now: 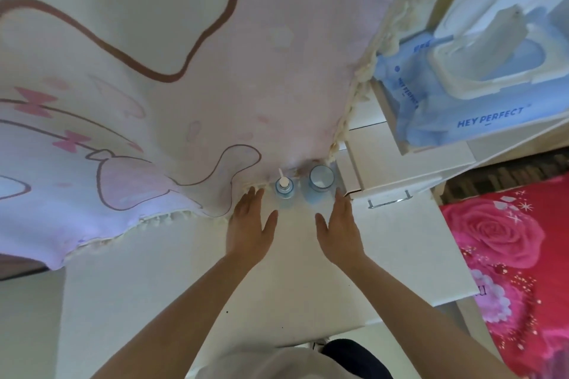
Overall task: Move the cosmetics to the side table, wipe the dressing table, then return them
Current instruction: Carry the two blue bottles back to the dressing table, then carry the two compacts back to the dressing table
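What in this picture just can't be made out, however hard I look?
All from the head view:
- Labels on the pump bottle and the capped bottle: seen from above and too small.
- Whether the left hand or right hand touches a bottle: the fingertips are too close to tell.
- Whatever is behind the pink cloth: the cloth covers it.
- The far part of the wipes pack: cut off by the right edge.

- Reaches forward with both bare forearms, entering from 7 and 5 o'clock and drawing closer together toward 12.
- Holds the left hand [251,224] back-up, fingers straight and together, thumb spread toward 1 o'clock.
- Mirrors it with the right hand [338,226], fingers straight toward 12, thumb angled toward 11.
- Sets both hands level, side by side, apart.
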Demonstrator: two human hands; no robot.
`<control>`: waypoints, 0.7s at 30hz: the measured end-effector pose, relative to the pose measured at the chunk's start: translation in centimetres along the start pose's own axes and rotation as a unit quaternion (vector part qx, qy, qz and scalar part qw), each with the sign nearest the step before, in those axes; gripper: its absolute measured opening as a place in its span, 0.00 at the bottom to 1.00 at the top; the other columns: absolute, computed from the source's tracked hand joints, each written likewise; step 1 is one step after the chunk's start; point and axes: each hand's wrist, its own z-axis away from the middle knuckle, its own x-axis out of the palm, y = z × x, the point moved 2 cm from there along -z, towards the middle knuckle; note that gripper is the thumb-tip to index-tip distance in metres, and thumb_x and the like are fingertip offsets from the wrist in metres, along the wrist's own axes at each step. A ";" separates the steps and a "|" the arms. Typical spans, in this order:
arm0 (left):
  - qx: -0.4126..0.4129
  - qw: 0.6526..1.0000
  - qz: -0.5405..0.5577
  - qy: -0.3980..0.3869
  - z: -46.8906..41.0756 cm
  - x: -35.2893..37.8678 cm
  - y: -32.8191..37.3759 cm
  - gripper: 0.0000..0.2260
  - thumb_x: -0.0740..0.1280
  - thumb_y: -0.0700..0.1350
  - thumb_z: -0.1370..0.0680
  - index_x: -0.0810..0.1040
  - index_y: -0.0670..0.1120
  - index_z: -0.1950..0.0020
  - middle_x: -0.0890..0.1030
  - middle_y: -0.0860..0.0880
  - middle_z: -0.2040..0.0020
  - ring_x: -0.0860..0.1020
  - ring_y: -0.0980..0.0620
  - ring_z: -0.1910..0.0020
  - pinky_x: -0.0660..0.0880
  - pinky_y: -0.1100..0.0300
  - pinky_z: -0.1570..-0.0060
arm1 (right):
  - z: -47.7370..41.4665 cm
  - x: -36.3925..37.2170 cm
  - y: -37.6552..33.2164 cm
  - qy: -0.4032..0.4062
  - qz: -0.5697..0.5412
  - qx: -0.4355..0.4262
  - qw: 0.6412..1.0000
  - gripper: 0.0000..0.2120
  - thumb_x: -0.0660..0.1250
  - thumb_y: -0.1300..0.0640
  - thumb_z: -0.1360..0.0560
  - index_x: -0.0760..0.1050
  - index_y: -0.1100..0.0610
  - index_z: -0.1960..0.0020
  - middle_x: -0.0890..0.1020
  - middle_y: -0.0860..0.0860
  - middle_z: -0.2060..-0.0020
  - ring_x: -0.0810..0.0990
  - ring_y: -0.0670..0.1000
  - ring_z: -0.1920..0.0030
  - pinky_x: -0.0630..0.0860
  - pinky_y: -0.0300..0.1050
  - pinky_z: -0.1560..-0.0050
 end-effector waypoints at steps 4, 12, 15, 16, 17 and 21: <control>-0.017 0.991 -0.134 0.013 4.0 -1.5 -2.4 0.32 0.39 0.64 0.22 0.53 0.51 0.21 0.52 0.49 0.20 0.51 0.49 0.21 0.50 0.46 0.24 | 1.9 0.7 0.7 -0.001 0.045 -0.042 0.998 0.28 0.58 0.47 0.18 0.59 0.59 0.23 0.64 0.59 0.26 0.66 0.62 0.28 0.69 0.58 0.34; -0.170 0.958 -0.199 0.119 16.8 -5.2 -7.3 0.28 0.53 0.59 0.20 0.64 0.46 0.24 0.62 0.42 0.23 0.63 0.40 0.26 0.61 0.34 0.32 | 5.2 5.3 -5.0 -0.067 0.212 -0.337 0.915 0.33 0.46 0.36 0.20 0.62 0.55 0.23 0.59 0.62 0.23 0.55 0.64 0.23 0.57 0.62 0.25; -0.246 0.931 -0.209 0.171 22.4 -7.8 -8.9 0.29 0.52 0.59 0.20 0.62 0.46 0.23 0.60 0.41 0.23 0.61 0.40 0.25 0.59 0.34 0.31 | 8.1 7.6 -9.3 -0.089 0.224 -0.446 0.862 0.33 0.47 0.35 0.19 0.58 0.52 0.21 0.54 0.62 0.22 0.49 0.63 0.22 0.51 0.63 0.24; -0.275 0.919 -0.203 0.195 24.3 -8.9 -9.4 0.29 0.51 0.60 0.20 0.61 0.46 0.23 0.59 0.41 0.22 0.59 0.41 0.24 0.57 0.35 0.30 | 9.3 8.3 -11.0 -0.094 0.223 -0.472 0.847 0.33 0.47 0.35 0.19 0.56 0.51 0.20 0.51 0.61 0.21 0.46 0.63 0.21 0.48 0.64 0.23; -0.303 0.907 -0.192 0.219 26.2 -10.1 -9.9 0.29 0.50 0.60 0.19 0.59 0.47 0.22 0.57 0.42 0.21 0.56 0.41 0.23 0.54 0.36 0.28 | 10.6 9.0 -12.7 -0.097 0.222 -0.495 0.834 0.33 0.47 0.34 0.19 0.54 0.50 0.20 0.50 0.61 0.21 0.44 0.63 0.21 0.47 0.64 0.23; -0.386 0.846 -0.177 0.322 35.3 -15.2 -12.2 0.28 0.52 0.59 0.18 0.55 0.49 0.21 0.50 0.44 0.20 0.50 0.44 0.21 0.46 0.40 0.25 | 17.4 11.7 -19.8 -0.100 0.183 -0.583 0.785 0.33 0.49 0.35 0.20 0.55 0.51 0.20 0.49 0.61 0.21 0.44 0.63 0.21 0.44 0.64 0.23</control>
